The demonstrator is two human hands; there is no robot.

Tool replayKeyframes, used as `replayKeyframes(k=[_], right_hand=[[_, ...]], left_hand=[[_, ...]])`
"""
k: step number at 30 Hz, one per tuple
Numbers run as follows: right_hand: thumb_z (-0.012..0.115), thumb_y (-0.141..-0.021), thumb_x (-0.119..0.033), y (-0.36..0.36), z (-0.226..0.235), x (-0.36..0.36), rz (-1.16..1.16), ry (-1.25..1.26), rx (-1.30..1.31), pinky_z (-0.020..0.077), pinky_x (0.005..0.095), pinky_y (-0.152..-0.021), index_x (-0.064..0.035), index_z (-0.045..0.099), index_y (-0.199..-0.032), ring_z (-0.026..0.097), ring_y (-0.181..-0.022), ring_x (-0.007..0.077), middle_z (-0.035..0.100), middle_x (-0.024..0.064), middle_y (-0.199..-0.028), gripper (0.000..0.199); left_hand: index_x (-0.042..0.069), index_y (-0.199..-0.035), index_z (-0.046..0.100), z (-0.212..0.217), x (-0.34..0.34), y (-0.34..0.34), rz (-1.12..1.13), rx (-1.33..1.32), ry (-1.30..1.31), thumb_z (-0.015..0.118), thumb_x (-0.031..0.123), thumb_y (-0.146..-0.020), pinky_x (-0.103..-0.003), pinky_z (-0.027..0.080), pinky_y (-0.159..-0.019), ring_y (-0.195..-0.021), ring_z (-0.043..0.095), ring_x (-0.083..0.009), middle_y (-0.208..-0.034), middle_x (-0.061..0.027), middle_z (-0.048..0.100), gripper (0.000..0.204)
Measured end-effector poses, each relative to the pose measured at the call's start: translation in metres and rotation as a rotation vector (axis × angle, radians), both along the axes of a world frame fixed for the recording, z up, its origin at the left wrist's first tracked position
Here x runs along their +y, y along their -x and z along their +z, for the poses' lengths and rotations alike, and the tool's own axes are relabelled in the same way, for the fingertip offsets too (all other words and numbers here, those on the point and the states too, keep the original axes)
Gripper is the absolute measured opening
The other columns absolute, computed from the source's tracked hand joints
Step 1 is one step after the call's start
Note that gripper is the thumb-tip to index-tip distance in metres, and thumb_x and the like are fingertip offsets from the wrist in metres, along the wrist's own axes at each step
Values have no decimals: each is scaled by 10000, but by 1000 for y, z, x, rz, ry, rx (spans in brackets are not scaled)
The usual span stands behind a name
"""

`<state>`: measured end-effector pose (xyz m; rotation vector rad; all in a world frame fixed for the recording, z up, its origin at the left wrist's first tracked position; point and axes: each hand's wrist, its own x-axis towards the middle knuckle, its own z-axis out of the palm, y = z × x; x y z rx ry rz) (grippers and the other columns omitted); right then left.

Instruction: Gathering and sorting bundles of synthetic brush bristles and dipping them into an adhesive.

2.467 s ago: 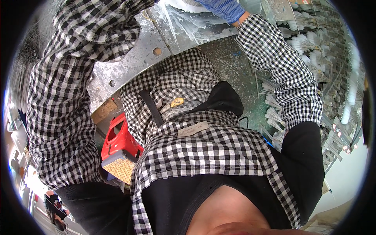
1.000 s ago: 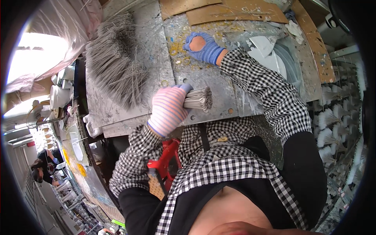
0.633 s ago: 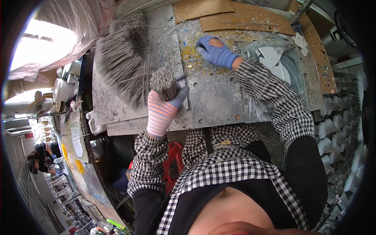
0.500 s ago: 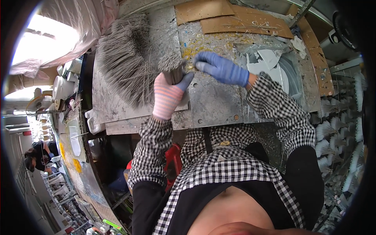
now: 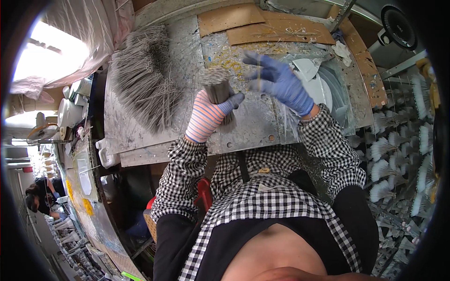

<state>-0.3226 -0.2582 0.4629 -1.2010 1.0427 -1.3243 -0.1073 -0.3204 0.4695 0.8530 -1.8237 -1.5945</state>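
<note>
Head view shows the left hand [image 5: 206,117], in a striped glove, with fingers clamped around a bundle of thin grey sticks [image 5: 218,89] held upright at the centre of the frame, above the table [image 5: 253,126]. The right hand [image 5: 281,84], in a blue glove, hovers just beside it with fingers apart. If the grip loosens, sticks could slip out and scatter. A big pile of sticks [image 5: 145,79] lies at upper left; cardboard sheets [image 5: 262,25] lie at the top.

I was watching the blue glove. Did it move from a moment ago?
Yes. The right hand lifted away from the bundle of grey sticks, fingers spread, toward the white plate. The left hand grips the bundle.
</note>
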Motion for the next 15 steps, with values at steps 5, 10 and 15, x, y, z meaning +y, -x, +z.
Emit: replayKeyframes(k=[5,10,15], right_hand=[[885,-645,-525,-19,5,-13,-179,264,844,529,370,-973,-36,493,-1399,622,-1132,286,643,159,-1234,980],[700,-875,-559,33,-26,-29,168,-301,-307,549,383,-943,44,501,-1352,635,-1165,290,648,215,-1214,795],[770,-837,-333,-38,0,-1,113,662,723,571,331,-839,-137,669,-1245,711,-914,175,714,38,-1157,463]], left_hand=[[37,-923,601,-50,17,8,-132,-430,764,716,106,-739,-387,530,-759,-820,644,-315,-867,-120,659,227],[54,-979,642,-15,38,10,-40,-22,521,779,157,-784,-330,528,-650,-726,655,-211,-834,-58,673,260],[3,-1039,618,-41,28,-6,-227,-57,-11,751,193,-864,-345,547,-774,-881,668,-198,-933,-91,684,291]])
